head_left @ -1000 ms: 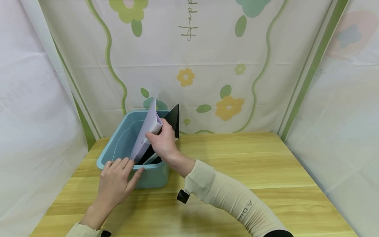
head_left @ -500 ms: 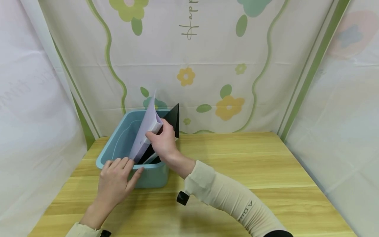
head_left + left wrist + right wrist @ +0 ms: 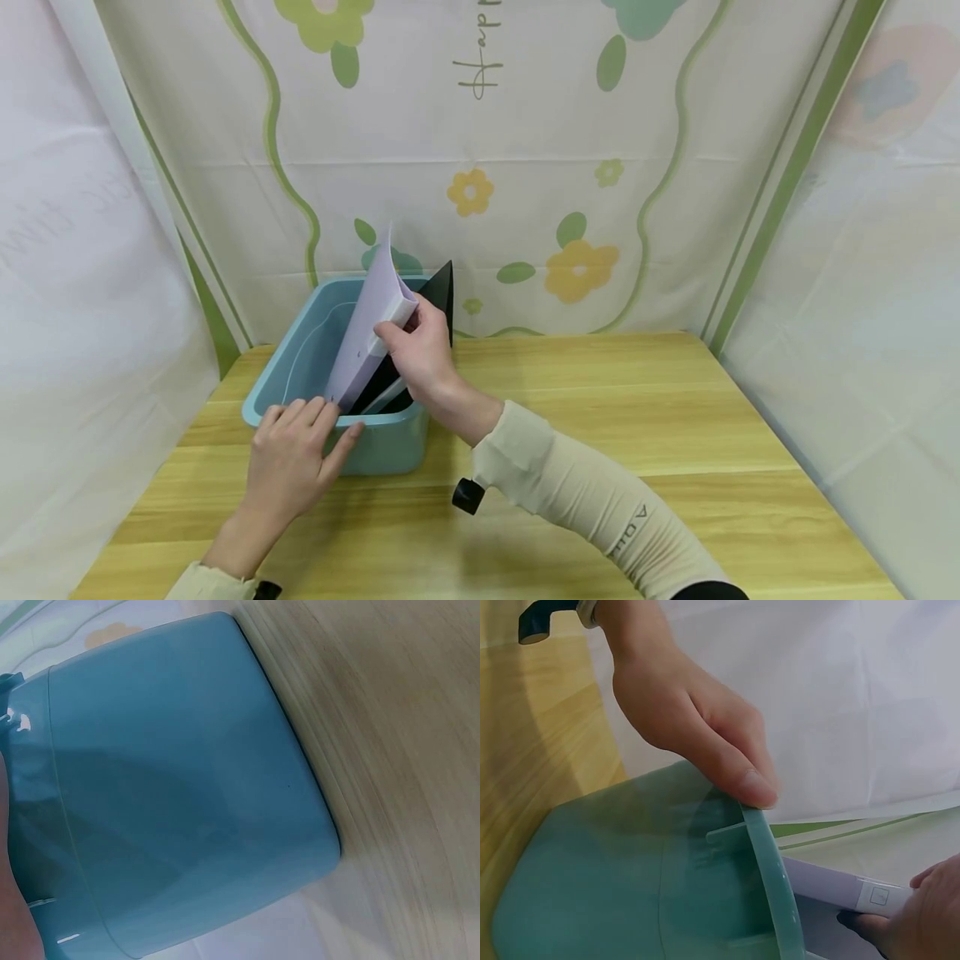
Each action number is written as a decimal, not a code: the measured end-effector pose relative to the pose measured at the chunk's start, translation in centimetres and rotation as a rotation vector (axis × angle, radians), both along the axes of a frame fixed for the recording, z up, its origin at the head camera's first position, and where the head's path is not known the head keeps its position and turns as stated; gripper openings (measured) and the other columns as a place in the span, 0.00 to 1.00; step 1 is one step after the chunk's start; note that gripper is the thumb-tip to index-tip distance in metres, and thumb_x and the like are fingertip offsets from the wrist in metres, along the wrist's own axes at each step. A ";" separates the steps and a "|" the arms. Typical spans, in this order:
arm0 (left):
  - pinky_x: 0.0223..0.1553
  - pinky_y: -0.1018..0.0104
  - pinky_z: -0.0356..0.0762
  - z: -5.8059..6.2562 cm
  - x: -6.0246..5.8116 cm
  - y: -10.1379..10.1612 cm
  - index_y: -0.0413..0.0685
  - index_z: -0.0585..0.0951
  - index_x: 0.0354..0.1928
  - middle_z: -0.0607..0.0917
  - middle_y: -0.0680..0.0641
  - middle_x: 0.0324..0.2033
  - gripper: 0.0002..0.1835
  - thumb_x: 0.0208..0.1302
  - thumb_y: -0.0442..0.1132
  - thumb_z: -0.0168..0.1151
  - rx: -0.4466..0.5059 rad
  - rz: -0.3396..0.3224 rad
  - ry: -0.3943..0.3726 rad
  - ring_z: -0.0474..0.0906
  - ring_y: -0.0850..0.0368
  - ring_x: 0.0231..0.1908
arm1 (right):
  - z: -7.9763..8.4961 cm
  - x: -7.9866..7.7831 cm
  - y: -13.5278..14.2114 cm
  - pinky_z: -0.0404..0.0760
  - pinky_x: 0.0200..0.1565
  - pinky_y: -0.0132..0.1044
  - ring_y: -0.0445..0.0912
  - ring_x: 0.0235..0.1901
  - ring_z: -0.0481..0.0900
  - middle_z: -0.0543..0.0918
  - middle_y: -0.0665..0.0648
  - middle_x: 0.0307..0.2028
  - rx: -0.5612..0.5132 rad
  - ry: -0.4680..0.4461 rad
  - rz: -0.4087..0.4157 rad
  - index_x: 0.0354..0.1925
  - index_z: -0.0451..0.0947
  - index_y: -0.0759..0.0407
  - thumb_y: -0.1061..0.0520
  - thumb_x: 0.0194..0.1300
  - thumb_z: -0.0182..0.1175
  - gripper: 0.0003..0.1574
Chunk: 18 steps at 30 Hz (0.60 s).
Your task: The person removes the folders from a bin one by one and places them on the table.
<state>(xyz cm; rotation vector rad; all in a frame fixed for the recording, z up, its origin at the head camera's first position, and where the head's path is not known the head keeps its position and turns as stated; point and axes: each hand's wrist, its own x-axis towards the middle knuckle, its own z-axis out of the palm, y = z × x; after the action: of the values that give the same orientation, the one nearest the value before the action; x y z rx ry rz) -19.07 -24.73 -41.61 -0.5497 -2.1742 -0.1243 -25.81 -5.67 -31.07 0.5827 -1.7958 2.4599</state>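
Note:
A blue-green plastic bin [image 3: 390, 448] stands on the wooden table at centre-left in the head view. My left hand [image 3: 288, 462] grips its near rim, thumb outside and fingers over the edge; the right wrist view also shows this left hand [image 3: 690, 720]. Within the bin a lilac binder [image 3: 363, 333] leans with its spine towards the right. My right hand [image 3: 429, 354] pinches that spine near its white label. Behind the right hand rises a black folder [image 3: 443, 298], partly covered. The left wrist view is mostly filled by the bin's outer wall [image 3: 172, 787].
Beneath the binder, a pale edge [image 3: 384, 396] and dark items show in the bin, too covered to identify. The wooden table [image 3: 622, 417] extends right and forward. A flower-printed white cloth [image 3: 570, 125] hangs behind, with pale cloth on both sides.
My right hand has shifted slightly up and right with the binder's spine, and the binder tilts a little more. The left hand stays on the rim.

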 end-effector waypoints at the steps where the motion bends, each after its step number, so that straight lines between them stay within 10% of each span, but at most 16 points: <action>1: 0.33 0.50 0.68 0.0 0.0 0.0 0.44 0.74 0.30 0.71 0.48 0.24 0.32 0.78 0.64 0.40 0.001 -0.001 0.000 0.70 0.47 0.24 | 0.1 0.0 0.1 0.80 0.57 0.53 0.58 0.56 0.82 0.80 0.70 0.58 -0.014 -0.008 0.010 0.66 0.70 0.68 0.72 0.68 0.57 0.28; 18: 0.34 0.50 0.68 -0.2 -0.2 0.0 0.45 0.73 0.29 0.70 0.49 0.23 0.31 0.78 0.64 0.41 0.008 -0.001 0.001 0.68 0.48 0.23 | 1.2 -0.6 1.6 0.82 0.54 0.51 0.61 0.57 0.81 0.79 0.72 0.57 -0.088 -0.015 0.018 0.63 0.70 0.69 0.73 0.69 0.57 0.25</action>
<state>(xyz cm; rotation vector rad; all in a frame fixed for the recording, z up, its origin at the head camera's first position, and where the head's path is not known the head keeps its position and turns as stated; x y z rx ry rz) -19.27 -24.73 -41.80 -0.5460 -2.1718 -0.1328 -26.37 -4.11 -29.84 0.5781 -1.6838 2.5461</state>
